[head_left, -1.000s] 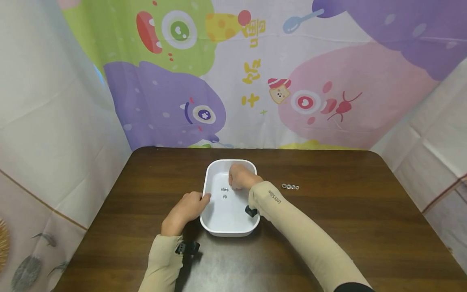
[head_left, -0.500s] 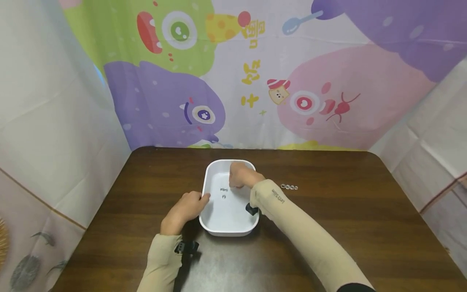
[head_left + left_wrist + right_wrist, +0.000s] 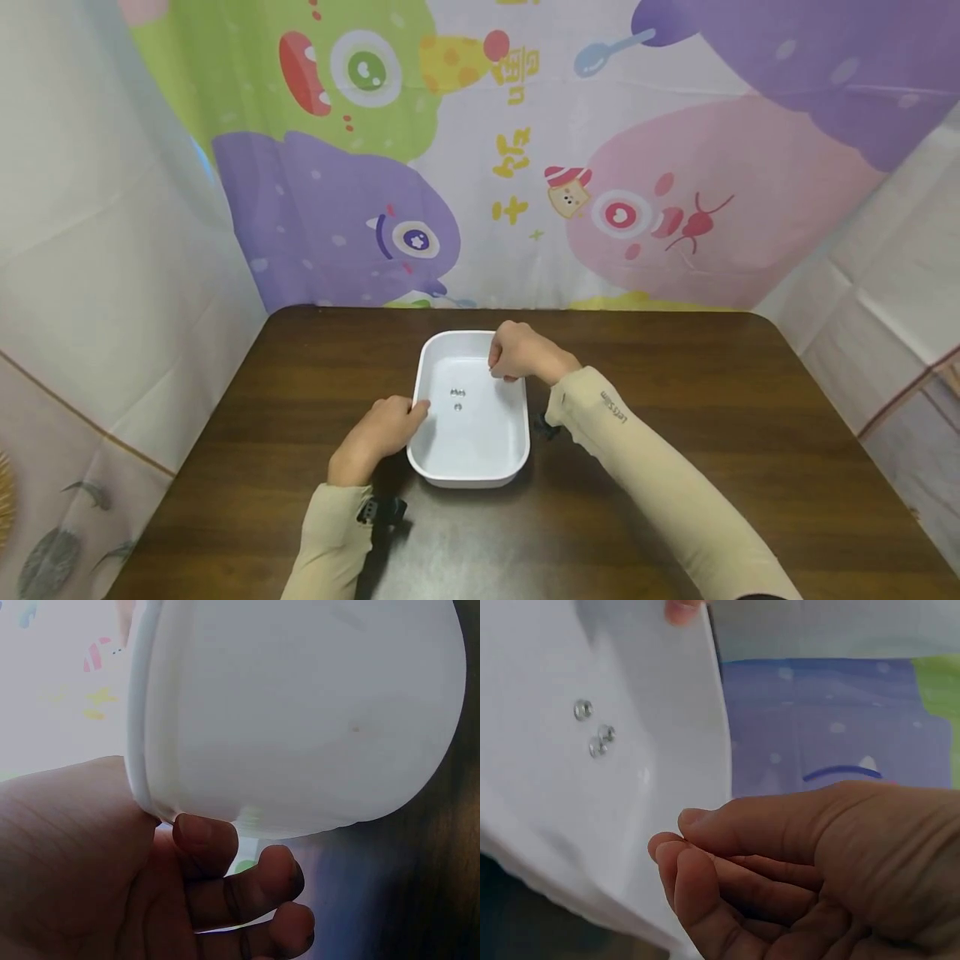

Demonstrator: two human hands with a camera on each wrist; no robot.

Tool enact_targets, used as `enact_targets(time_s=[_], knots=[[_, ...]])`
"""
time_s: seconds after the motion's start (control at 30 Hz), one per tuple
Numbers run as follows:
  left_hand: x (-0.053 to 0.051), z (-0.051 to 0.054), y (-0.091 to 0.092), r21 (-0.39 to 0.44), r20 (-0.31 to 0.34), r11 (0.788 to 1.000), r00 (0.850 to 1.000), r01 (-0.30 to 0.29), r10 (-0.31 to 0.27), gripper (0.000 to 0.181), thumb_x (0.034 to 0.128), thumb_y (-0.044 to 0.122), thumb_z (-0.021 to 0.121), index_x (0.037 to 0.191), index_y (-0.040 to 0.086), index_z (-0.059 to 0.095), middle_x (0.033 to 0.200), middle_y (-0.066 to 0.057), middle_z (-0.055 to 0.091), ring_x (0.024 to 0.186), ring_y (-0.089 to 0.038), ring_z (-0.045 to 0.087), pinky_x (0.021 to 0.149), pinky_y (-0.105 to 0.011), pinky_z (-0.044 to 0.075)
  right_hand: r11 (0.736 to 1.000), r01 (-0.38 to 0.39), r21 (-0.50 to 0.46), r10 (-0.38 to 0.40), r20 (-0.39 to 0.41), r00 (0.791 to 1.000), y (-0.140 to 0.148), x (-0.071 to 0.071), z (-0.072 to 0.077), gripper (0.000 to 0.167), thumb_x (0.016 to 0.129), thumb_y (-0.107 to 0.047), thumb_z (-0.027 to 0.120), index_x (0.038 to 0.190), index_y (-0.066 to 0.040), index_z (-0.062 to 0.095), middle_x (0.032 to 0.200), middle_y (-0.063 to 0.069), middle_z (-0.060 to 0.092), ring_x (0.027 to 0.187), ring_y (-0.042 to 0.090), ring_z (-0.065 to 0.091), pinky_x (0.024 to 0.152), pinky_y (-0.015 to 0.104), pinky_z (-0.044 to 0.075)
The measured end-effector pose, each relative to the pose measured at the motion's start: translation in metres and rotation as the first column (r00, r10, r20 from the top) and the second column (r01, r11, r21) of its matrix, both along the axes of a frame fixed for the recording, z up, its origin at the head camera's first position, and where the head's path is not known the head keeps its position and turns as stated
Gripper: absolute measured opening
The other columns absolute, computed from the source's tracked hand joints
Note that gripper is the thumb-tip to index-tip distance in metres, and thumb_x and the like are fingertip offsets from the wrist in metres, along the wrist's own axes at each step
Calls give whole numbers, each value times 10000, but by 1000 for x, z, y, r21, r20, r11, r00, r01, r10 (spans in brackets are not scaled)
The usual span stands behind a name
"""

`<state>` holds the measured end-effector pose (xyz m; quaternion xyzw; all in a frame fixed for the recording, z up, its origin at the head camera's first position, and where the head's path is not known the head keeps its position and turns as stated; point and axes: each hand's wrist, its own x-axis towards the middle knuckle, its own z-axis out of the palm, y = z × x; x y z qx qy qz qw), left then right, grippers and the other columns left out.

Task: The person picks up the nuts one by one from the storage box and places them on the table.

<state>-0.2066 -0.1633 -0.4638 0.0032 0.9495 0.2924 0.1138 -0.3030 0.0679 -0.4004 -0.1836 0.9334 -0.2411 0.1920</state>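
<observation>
A white plastic tray [image 3: 468, 450] with deep walls stands on the table. My left hand [image 3: 381, 435] grips its left wall, the thumb over the rim and the curled fingers [image 3: 277, 874] outside, below the rim. Three small metal nuts [image 3: 458, 398] lie on the tray's floor, two of them side by side; the right wrist view shows these nuts [image 3: 596, 731] closer. Over the tray's right rim is my right hand [image 3: 521, 352], thumb and forefinger pinched together. A tiny glint at the fingertips appears to be a nut, mostly hidden by the fingers.
The dark wooden table [image 3: 675, 400] reaches to a cartoon-printed curtain [image 3: 480, 183] at the back. Pale cloth [image 3: 97, 208] hangs at both sides. My right sleeve [image 3: 637, 450] crosses the table's right half.
My right hand has risen from inside the tray and moved right to its rim. The row of several nuts right of the tray is now hidden behind my sleeve. The left hand keeps its grip.
</observation>
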Motion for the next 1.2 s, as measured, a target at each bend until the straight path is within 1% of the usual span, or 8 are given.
enact_targets(time_s=[0.17, 0.27, 0.43, 0.5, 0.6, 0.73, 0.97, 1.2], knots=[[1, 0, -1, 7, 5, 1000, 1000, -2, 2, 443, 1059, 352, 443, 1015, 17, 729, 942, -105, 697, 826, -208, 597, 805, -401, 509, 999, 5, -39, -5, 3, 1000, 24, 2, 8, 28, 923, -59, 700, 920, -54, 727, 838, 78, 712, 721, 201, 690, 663, 293, 538], [1, 0, -1, 8, 7, 1000, 1000, -1, 1, 442, 1059, 352, 444, 1013, 15, 727, 928, -99, 693, 819, -207, 594, 795, -396, 506, 998, -10, -63, 10, 0, 1000, 41, 2, 11, 41, 920, -56, 686, 931, -49, 725, 796, 88, 716, 718, 219, 685, 659, 296, 527], [2, -1, -2, 4, -2, 1000, 1000, 2, -2, 430, 1062, 341, 444, 937, 30, 714, 861, -82, 668, 795, -204, 581, 753, -379, 491, 994, -38, -104, 37, -3, 999, 72, -3, 10, 49, 903, -76, 683, 930, -63, 722, 737, 63, 695, 702, 245, 662, 676, 306, 519], [2, -1, -1, 6, -9, 1000, 1000, 4, -4, 431, 1063, 341, 446, 905, 36, 707, 818, -72, 646, 778, -201, 572, 732, -364, 480, 993, -40, -114, 40, -2, 999, 84, -4, 10, 54, 912, -91, 690, 941, -57, 721, 742, 61, 693, 710, 256, 666, 690, 314, 527], [2, -1, -1, 11, -11, 1000, 1000, 6, -6, 432, 1063, 344, 448, 888, 40, 701, 777, -62, 617, 759, -198, 563, 711, -349, 466, 994, -26, -109, 26, 2, 1000, 101, -5, 10, 68, 927, -100, 688, 961, -49, 717, 758, 69, 698, 694, 226, 657, 713, 318, 530], [0, 1, -1, 6, -18, 1000, 1000, 11, -11, 437, 1059, 353, 446, 896, 41, 706, 787, -59, 625, 760, -194, 564, 710, -349, 469, 996, 8, -89, -8, 0, 1000, 120, -7, 10, 76, 944, -101, 683, 976, -38, 709, 777, 87, 705, 671, 180, 637, 742, 327, 531], [-1, 2, -1, 6, -6, 1000, 1000, 9, -9, 436, 1057, 356, 444, 942, 37, 718, 828, -66, 641, 777, -197, 568, 725, -354, 477, 996, 32, -81, -32, -7, 999, 146, -6, 8, 92, 964, -104, 662, 992, -26, 701, 781, 83, 703, 717, 235, 649, 813, 367, 507], [-1, 0, -1, 6, 6, 1000, 1000, -7, 7, 436, 1057, 362, 447, 957, 36, 718, 850, -73, 652, 792, -201, 573, 742, -353, 478, 992, 58, -110, -59, -9, 998, 162, -5, 1, 109, 962, -104, 668, 1000, -6, 698, 810, 127, 713, 690, 219, 652, 776, 355, 524]])
